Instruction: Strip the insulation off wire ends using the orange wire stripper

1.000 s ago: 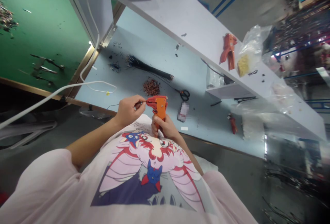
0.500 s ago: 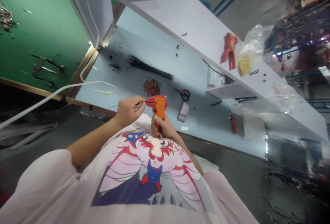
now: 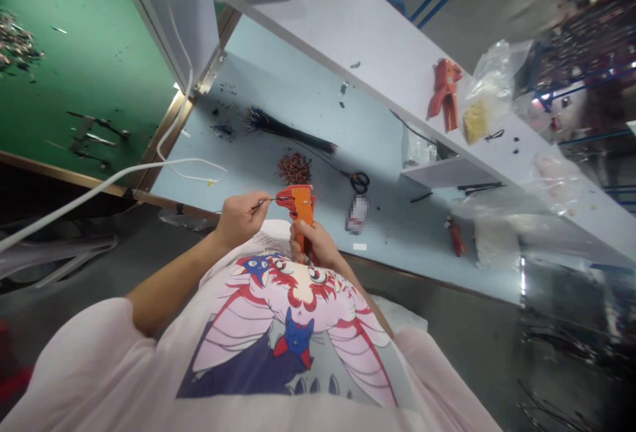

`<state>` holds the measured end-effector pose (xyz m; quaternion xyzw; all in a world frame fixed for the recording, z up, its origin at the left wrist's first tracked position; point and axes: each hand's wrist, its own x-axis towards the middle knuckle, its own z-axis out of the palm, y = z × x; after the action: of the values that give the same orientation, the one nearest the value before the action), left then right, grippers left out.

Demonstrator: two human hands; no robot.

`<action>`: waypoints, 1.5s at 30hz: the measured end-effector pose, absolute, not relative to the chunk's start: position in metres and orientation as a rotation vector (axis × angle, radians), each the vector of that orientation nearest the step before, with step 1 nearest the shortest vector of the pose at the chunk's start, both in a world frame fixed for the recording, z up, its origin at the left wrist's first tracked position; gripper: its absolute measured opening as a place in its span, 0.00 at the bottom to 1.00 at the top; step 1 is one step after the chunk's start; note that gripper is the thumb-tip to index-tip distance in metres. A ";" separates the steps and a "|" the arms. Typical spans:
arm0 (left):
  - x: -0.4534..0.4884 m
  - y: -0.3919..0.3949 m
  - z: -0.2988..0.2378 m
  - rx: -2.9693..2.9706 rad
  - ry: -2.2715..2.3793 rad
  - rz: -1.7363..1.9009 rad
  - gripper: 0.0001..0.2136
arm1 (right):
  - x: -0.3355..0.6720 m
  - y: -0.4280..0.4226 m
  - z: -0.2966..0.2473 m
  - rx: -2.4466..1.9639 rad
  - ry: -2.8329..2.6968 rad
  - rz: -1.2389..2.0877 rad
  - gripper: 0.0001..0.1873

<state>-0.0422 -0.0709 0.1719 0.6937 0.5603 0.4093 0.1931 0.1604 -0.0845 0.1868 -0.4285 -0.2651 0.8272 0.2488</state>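
- Thin wire (image 3: 263, 204), pinched between the fingers of the left hand (image 3: 239, 220), reaches the orange wire stripper (image 3: 301, 208)
- Right hand (image 3: 313, 244): fingers closed around the stripper's handle
- Stripping seems in hand; next calls for squeezing

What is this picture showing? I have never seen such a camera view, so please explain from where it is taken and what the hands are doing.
There is no machine here. One camera, worn on a person's head, looks down over their printed T-shirt. The two bare hands are the person's own. The left hand pinches a thin wire, and its end reaches the orange wire stripper gripped in the right hand. On the light blue bench lie a bundle of black wires, a pile of small reddish-brown pieces and scissors. A white shelf above holds another orange tool.
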 end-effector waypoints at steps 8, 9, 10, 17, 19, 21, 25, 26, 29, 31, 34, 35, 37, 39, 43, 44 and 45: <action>-0.078 -0.070 0.156 1.587 1.689 1.125 0.07 | 0.200 -0.055 0.181 -1.265 -0.816 1.903 0.18; -0.078 -0.069 0.156 1.579 1.668 1.124 0.07 | 0.199 -0.052 0.171 -1.400 -0.954 1.826 0.20; -0.076 -0.069 0.157 1.577 1.642 1.124 0.07 | 0.195 -0.048 0.160 -1.577 -1.131 1.736 0.21; -0.070 -0.065 0.161 1.563 1.527 1.112 0.07 | 0.152 -0.034 0.070 -1.960 -1.448 1.590 0.17; -0.071 -0.065 0.162 1.544 1.539 1.118 0.07 | 0.144 -0.030 0.055 -1.998 -1.532 1.608 0.17; -0.071 -0.066 0.162 1.519 1.551 1.121 0.07 | 0.140 -0.022 0.046 -2.012 -1.609 1.611 0.17; -0.069 -0.066 0.162 1.471 1.548 1.120 0.08 | 0.141 0.007 0.040 -2.019 -1.682 1.553 0.20; -0.068 -0.066 0.162 1.458 1.548 1.122 0.07 | 0.143 0.014 0.041 -2.013 -1.677 1.540 0.22; -0.065 -0.063 0.163 1.403 1.554 1.147 0.07 | 0.153 0.028 0.051 -1.951 -1.627 1.545 0.27; -0.061 -0.059 0.164 1.368 1.546 1.168 0.06 | 0.161 0.026 0.063 -1.878 -1.575 1.585 0.31; -0.054 -0.052 0.166 1.364 1.539 1.209 0.06 | 0.173 0.009 0.091 -1.770 -1.484 1.674 0.31; -0.051 -0.050 0.168 1.371 1.547 1.230 0.06 | 0.176 0.000 0.102 -1.734 -1.449 1.710 0.30; -0.045 -0.045 0.171 1.395 1.568 1.278 0.05 | 0.181 -0.021 0.126 -1.630 -1.374 1.798 0.30; -0.039 -0.041 0.175 1.420 1.583 1.319 0.05 | 0.182 -0.040 0.148 -1.376 -1.138 1.996 0.30; -0.032 -0.041 0.184 1.483 1.566 1.334 0.05 | 0.176 -0.067 0.180 -1.138 -0.850 2.128 0.26; -0.031 -0.042 0.186 1.501 1.556 1.333 0.05 | 0.174 -0.070 0.185 -1.090 -0.797 2.144 0.27; -0.030 -0.043 0.188 1.518 1.545 1.334 0.05 | 0.172 -0.072 0.189 -1.043 -0.751 2.159 0.27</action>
<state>-0.0301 -0.0433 0.1876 0.5703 0.5805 0.5012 0.2942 0.1719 -0.0723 0.1893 -0.3948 -0.2841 0.8172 0.3092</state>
